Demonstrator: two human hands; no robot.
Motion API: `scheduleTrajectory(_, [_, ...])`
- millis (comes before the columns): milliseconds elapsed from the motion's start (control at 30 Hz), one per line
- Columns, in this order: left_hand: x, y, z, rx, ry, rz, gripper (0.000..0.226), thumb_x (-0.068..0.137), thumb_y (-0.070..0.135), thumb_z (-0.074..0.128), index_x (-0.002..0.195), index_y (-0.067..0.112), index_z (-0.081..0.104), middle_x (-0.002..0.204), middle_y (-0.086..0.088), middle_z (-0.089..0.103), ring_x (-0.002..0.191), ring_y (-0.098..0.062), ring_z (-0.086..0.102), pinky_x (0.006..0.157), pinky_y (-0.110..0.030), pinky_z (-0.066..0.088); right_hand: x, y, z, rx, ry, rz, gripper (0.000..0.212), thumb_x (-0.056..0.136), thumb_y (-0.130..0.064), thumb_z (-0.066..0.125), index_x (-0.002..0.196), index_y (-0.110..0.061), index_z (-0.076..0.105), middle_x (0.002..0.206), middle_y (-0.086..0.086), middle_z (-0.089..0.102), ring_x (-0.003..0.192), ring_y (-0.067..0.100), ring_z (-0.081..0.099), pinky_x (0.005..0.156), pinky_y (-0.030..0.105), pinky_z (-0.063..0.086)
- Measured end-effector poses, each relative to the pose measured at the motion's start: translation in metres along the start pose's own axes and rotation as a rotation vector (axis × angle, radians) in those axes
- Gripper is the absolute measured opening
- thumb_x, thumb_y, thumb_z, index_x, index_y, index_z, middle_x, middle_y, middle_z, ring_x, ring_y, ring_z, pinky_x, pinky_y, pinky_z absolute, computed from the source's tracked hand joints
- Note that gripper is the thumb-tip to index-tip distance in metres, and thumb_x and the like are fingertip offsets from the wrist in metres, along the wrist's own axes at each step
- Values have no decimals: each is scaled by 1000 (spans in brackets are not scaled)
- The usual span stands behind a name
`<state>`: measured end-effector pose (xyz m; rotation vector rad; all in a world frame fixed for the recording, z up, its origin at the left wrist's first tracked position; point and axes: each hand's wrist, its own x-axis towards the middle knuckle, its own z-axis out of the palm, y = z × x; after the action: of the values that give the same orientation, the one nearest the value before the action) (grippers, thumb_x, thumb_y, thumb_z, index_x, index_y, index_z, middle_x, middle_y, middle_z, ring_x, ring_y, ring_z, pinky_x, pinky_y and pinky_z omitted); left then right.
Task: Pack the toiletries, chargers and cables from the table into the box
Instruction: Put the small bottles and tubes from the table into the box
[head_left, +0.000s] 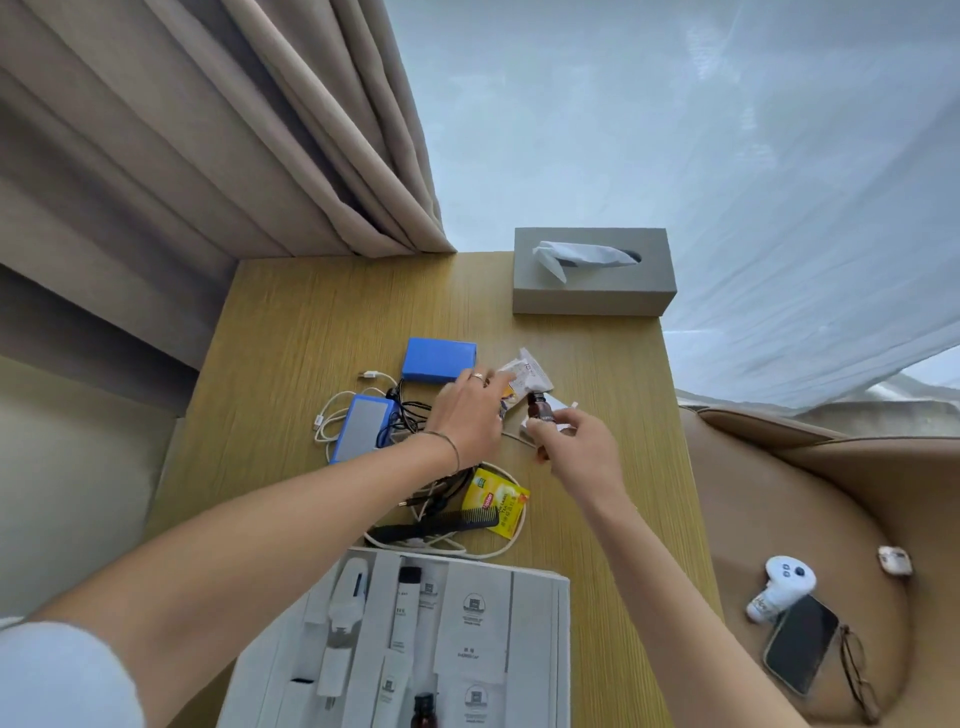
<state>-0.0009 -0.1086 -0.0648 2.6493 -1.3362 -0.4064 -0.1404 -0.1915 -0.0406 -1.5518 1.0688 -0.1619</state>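
Table (291, 322): light wood, seen from above, bearing the loose items and, at its near edge, the box.

Box (535, 649): grey, open, divided into compartments. Sachets, a tube and a second dark bottle already lie in it, so packing appears partly done.

Tissue box (592, 296): grey, at the far edge, well apart from the work.

Blue case (439, 359): far centre. A second blue charger (361, 434) lies left of it, amid white and black cables (332, 415).

Left hand (467, 421): palm down, fingers extended and touching a crumpled white packet (527, 374) just beyond them. Whether it pinches the packet cannot be told.

Right hand (582, 457): fingers curled round a small dark bottle (540, 410), held nearly upright above the table, cap pointing away from the person.

Comb (441, 522): black, lying crosswise between the hands and the box, over a loop of white cable.

Yellow sachet (496, 501): just right of the comb.

Governing relation: the bottle sits beyond the box, so the likely next move draws the right hand back toward the person. The box's compartments run near-to-far, so the bottle would probably need laying down along that axis. The right hand is the nearer to the box's right side.
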Motion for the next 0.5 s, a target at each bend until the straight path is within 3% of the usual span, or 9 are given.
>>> scheduleTrajectory(167, [29,10,17,110,-8,0,66,90,20,58,151,23,31,148,-9,42,133,-27,40,104,-40,40,-11,-2,-15,133,-31,71,11,88,-28,72,93,-18,70,60,3,70,51,8,61,55,29,46])
scheduleTrajectory(367, [56,17,29,209,-17,-37,77,88,41,66,151,23,26,134,-9,57,121,-28,52,100,-41,41,-22,-2,-28,165,-88,116,12,90,-18,71,100,-15,66,84,17,77,49,2,63,46,14,45])
scheduleTrajectory(500, [65,18,34,212,-4,-54,76,88,39,66,151,24,27,127,-9,62,115,-29,55,95,-41,42,-33,-6,-32,191,-116,126,13,92,-18,70,100,-9,65,86,19,77,48,1,64,44,12,44])
